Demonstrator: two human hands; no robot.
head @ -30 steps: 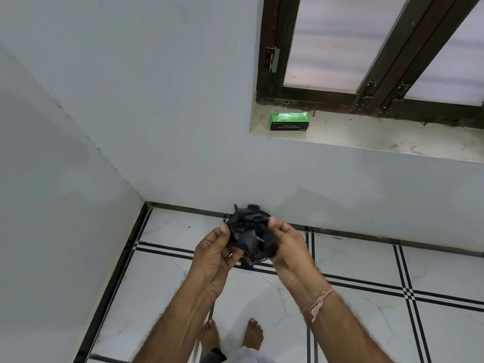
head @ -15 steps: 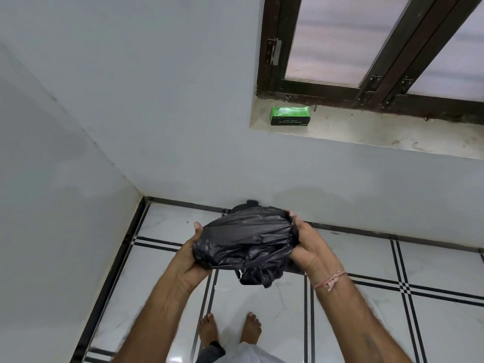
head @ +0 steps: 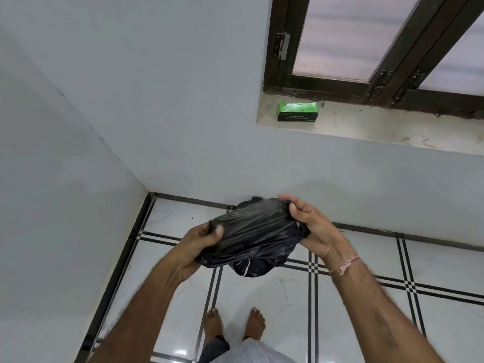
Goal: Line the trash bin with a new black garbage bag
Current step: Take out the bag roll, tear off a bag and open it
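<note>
A crumpled black garbage bag [head: 252,237] is stretched between both hands at chest height, above the tiled floor. My left hand [head: 200,243] pinches its left edge, thumb on top. Its right edge is gripped by my right hand [head: 307,224], fingers curled over the plastic. A small dark object [head: 255,198] peeks out just behind the bag at the foot of the wall; most of it is hidden, and I cannot tell whether it is the bin.
A green box [head: 297,111] lies on the window sill [head: 379,129] below a dark-framed window [head: 340,82]. Two walls meet in a corner at left. My bare feet [head: 234,323] stand on white floor tiles with black lines [head: 309,297].
The bag went from a small wad between my hands to a wider bundle. My hands have moved apart, pulling it open sideways.
</note>
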